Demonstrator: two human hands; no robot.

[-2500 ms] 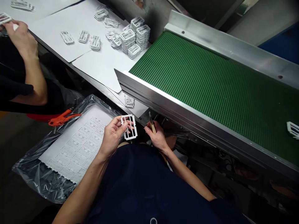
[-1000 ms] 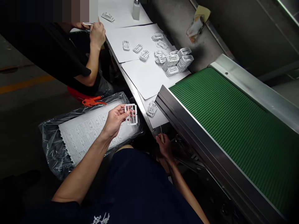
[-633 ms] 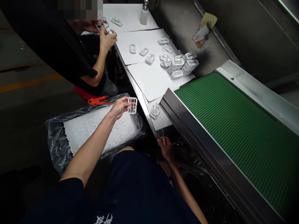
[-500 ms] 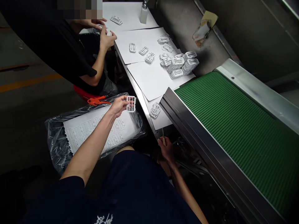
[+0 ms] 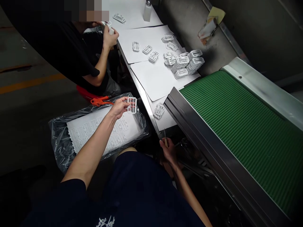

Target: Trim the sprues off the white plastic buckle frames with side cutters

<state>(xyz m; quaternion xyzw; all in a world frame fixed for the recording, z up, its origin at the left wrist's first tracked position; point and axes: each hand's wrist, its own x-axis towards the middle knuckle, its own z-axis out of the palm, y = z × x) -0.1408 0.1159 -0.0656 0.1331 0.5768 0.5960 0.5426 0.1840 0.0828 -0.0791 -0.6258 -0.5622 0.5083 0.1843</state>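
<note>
My left hand (image 5: 120, 107) is closed on a white slotted plastic frame (image 5: 132, 105), held by its left side above a plastic-lined box (image 5: 139, 127). Rows of similar white parts (image 5: 101, 129) lie on a white sheet in that box. Low at the table's near corner, my right hand (image 5: 168, 149) grips a thin pointed tool (image 5: 166, 142) with a yellowish handle, its tip upward. Beyond that tip, a small pile of white frames (image 5: 159, 111) rests on the white-covered table (image 5: 156, 80). Taller stacks of frames (image 5: 187, 64) stand farther back on the table.
A green ribbed conveyor belt (image 5: 239, 126) with a dark metal side rail (image 5: 201, 129) fills the right. At the upper left, a person's hands (image 5: 110, 37) hold a white piece. Orange-handled tool (image 5: 100, 101) at the box's far edge; bottle (image 5: 147, 11) at the table's back.
The view has shifted slightly, so the table and conveyor appear a little farther right. Both my hands keep their holds almost unmoved. The other person's hands have shifted slightly around their piece.
</note>
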